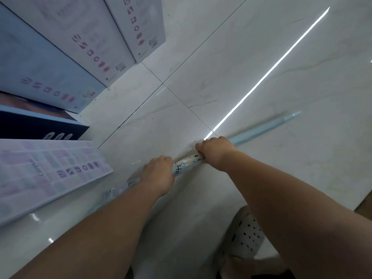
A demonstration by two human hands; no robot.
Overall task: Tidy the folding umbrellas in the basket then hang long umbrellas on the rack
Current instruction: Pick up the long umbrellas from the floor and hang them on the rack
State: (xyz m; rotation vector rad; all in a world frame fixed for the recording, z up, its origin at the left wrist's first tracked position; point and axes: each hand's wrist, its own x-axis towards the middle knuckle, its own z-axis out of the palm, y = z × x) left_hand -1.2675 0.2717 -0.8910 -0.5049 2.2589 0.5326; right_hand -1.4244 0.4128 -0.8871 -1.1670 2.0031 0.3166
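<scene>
A long light-blue umbrella [187,164] lies slanted low over the white tiled floor, its thin tip [289,118] pointing up and to the right. Its rolled canopy carries a cream print with dark marks. My left hand [159,174] grips the canopy on the lower left part. Close beside it, my right hand [215,151] grips the canopy a little further toward the tip. The handle end runs under my left forearm and is mostly hidden. No basket or rack is in view.
Large flat cardboard boxes [50,172] with pink and pastel printing line the left side. A white perforated slipper [246,232] on a foot sits at the lower right. A bright strip of light [267,75] reflects across the glossy floor.
</scene>
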